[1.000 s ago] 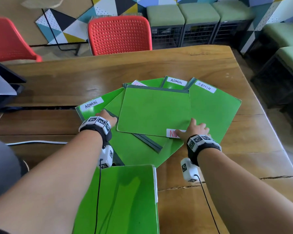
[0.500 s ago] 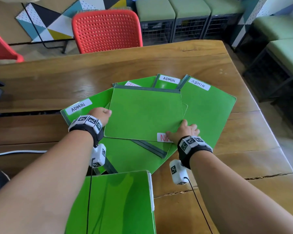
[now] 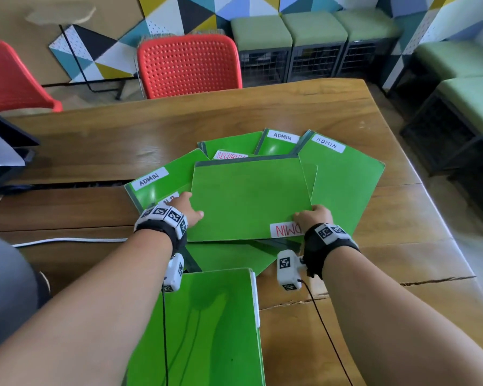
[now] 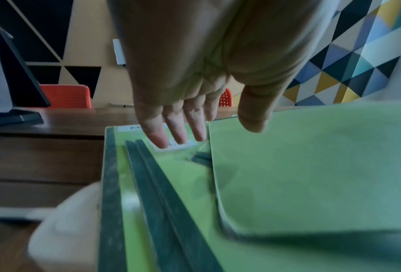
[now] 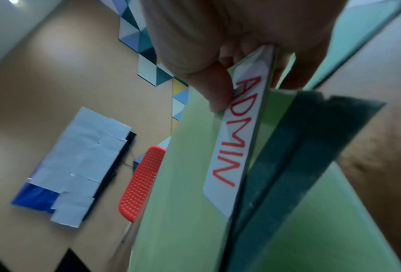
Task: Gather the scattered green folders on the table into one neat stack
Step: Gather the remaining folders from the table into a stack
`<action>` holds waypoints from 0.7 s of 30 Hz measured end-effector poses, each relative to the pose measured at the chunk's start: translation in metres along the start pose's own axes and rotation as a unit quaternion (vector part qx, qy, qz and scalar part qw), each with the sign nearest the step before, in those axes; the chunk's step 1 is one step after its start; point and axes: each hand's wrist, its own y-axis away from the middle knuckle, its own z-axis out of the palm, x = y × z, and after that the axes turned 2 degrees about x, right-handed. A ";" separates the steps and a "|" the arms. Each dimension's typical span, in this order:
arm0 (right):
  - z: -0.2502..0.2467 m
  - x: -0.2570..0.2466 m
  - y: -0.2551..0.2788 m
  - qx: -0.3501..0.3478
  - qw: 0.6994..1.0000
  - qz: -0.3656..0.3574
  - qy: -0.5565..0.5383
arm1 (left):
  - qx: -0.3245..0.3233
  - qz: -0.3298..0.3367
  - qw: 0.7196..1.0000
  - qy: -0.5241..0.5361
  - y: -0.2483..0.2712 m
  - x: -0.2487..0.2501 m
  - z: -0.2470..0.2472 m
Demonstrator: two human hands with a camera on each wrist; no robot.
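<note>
Several green folders (image 3: pixel 343 176) lie fanned out in the middle of the wooden table (image 3: pixel 262 107), most with white ADMIN labels and one marked SECURITY (image 3: pixel 230 155). The top folder (image 3: pixel 248 199) carries a red ADMIN label (image 3: pixel 285 230) at its near right corner. My right hand (image 3: pixel 313 215) pinches that corner, thumb on the label (image 5: pixel 236 147), fingers underneath. My left hand (image 3: pixel 187 204) is at the top folder's left edge, straight fingers (image 4: pixel 171 136) resting on a lower folder's label and thumb above the top folder (image 4: pixel 311 165). Another green folder (image 3: pixel 207 330) lies nearest me.
A red chair (image 3: pixel 188 65) stands behind the table, a second (image 3: pixel 11 79) at far left. A dark screen (image 3: pixel 3 154) sits at the left edge, and a white cable (image 3: pixel 67 240) runs across the near left. Green stools (image 3: pixel 315 32) line the wall.
The top folder has slid slightly toward me, uncovering more of the SECURITY label. My left thumb now lies over its left edge, and my right hand stays at the labelled corner.
</note>
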 end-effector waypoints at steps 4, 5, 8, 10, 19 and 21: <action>-0.033 -0.029 0.030 -0.001 0.985 -0.128 -0.114 | 0.086 0.033 0.995 0.037 0.006 0.008 -0.045; -0.041 -0.040 0.039 -0.003 0.978 -0.167 -0.127 | 0.116 0.052 0.991 0.050 0.008 0.012 -0.060; -0.063 -0.072 0.068 -0.003 0.950 -0.283 -0.133 | 0.190 0.099 0.972 0.091 0.024 0.027 -0.109; -0.074 -0.089 0.089 -0.011 0.929 -0.349 -0.124 | 0.211 0.105 0.968 0.091 0.031 0.027 -0.134; -0.074 -0.085 0.115 0.127 0.890 -0.400 -0.178 | 0.241 0.155 0.891 0.353 0.081 -0.009 -0.141; -0.063 -0.076 0.113 0.020 0.921 -0.324 -0.215 | 0.253 0.136 0.857 0.429 0.084 -0.013 -0.134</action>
